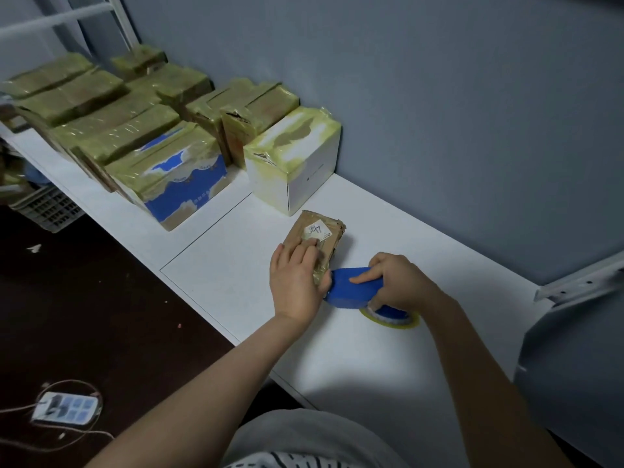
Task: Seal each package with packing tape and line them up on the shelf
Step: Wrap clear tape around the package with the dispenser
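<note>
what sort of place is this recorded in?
Probably a small packing or stockroom corner, though that's a guess. Rows of taped boxes stand on a white shelf against a grey wall, the right hand grips a blue tape dispenser, and the left hand presses a small brown package.

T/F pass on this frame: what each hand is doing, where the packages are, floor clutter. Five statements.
1. The left hand lies flat on the small brown package. True.
2. The right hand holds nothing. False: it grips the blue tape dispenser.
3. The white box stands against the wall, at the near end of the taped packages. True.
4. The small brown package sits on top of the white box. False: it lies on the shelf, in front of the box.
5. The power strip is on the shelf. False: it lies on the dark floor.
</note>
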